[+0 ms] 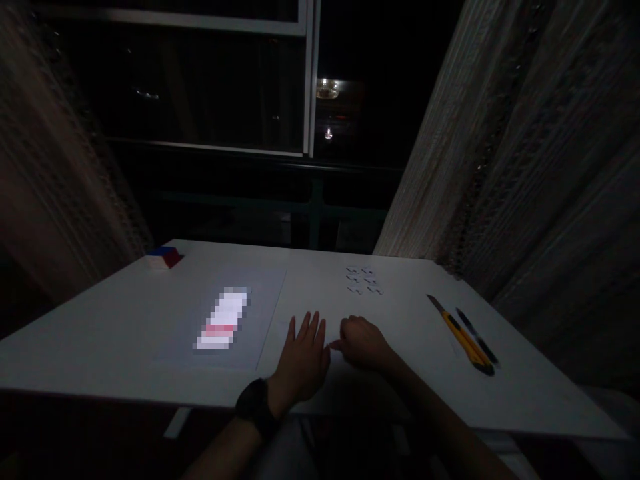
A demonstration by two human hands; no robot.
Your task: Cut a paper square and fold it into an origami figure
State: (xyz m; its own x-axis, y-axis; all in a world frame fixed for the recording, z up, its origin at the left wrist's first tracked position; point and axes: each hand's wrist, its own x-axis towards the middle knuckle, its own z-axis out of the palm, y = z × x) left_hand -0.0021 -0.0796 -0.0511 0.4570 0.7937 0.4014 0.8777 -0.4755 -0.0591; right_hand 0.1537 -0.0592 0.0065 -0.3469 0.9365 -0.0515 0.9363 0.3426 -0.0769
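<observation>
My left hand (303, 360), with a dark watch (254, 403) on its wrist, lies palm down near the front edge of the white table (320, 267), fingers spread. Just to its right, my right hand (364, 341) is curled closed, its thumb tip pointing toward my left thumb. A tiny pale speck shows between the two thumbs. Whatever my right fingers pinch is hidden in the dim light. Beyond my right hand sit several small pieces with dark marks (364, 281), set out in two columns.
A yellow utility knife (461, 337), blade out, and a dark pen (476, 337) lie at the right. On the left, a bright blurred-out rectangle (225, 317) rests on a paper sheet (270, 313). A blue, red and white block (164, 257) stands at the far left corner. Curtains (430, 147) flank the dark window.
</observation>
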